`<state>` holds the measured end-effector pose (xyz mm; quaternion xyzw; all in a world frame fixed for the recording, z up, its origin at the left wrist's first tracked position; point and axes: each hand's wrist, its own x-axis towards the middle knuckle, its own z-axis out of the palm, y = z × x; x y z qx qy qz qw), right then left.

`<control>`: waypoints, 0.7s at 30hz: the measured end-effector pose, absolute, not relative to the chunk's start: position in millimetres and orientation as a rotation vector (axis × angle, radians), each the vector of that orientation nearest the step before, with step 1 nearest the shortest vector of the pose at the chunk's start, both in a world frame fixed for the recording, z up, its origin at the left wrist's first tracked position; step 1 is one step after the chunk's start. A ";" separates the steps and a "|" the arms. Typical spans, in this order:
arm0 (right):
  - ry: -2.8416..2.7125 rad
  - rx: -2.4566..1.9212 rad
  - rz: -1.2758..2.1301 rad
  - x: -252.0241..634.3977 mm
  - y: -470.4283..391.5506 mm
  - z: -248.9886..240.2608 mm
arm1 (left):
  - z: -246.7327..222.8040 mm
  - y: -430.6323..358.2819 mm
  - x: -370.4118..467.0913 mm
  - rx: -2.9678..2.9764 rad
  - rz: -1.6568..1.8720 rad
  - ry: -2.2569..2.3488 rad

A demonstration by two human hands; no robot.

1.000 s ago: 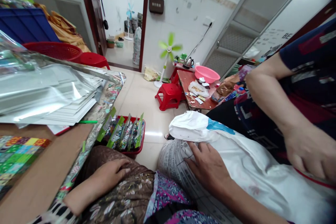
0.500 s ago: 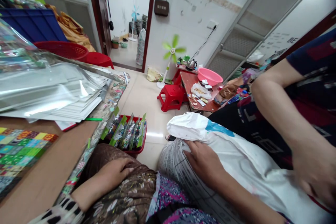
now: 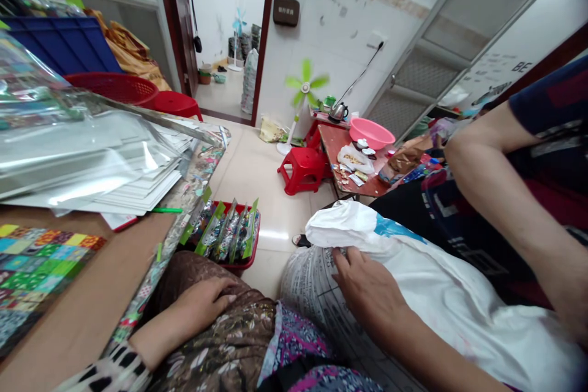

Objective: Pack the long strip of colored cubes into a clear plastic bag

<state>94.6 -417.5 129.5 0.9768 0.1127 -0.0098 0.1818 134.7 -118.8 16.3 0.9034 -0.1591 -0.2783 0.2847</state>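
Two hands rest, we judge, for steadiness: the left hand [image 3: 202, 305] loosely on brown cloth [image 3: 239, 327], gripping nothing, the right hand [image 3: 372, 288] against the white sack [image 3: 436, 278], whose pinch we cannot tell.

White cloth sack [image 3: 452, 278]: large, soft, creased, lying slumped. Far end folded over into a rounded, bunched flap [image 3: 340, 223]; blue patch [image 3: 397, 228] adjoins it. Grey printed fabric [image 3: 303, 278], dark lines and small characters, bulges beneath flap; whether same sack, cannot tell. Support hidden.
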 end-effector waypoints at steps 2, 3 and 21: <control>0.305 2.723 -0.093 92.1 -416.3 137.5 | 15.6 -117.6 134.1 2.423 -0.747 -0.426; 0.299 2.711 -0.110 90.6 -415.5 141.4 | 14.8 -117.1 133.8 2.429 -0.752 -0.428; 0.579 3.009 0.458 89.6 -428.2 103.3 | 12.2 -129.1 135.6 2.492 -0.806 -0.450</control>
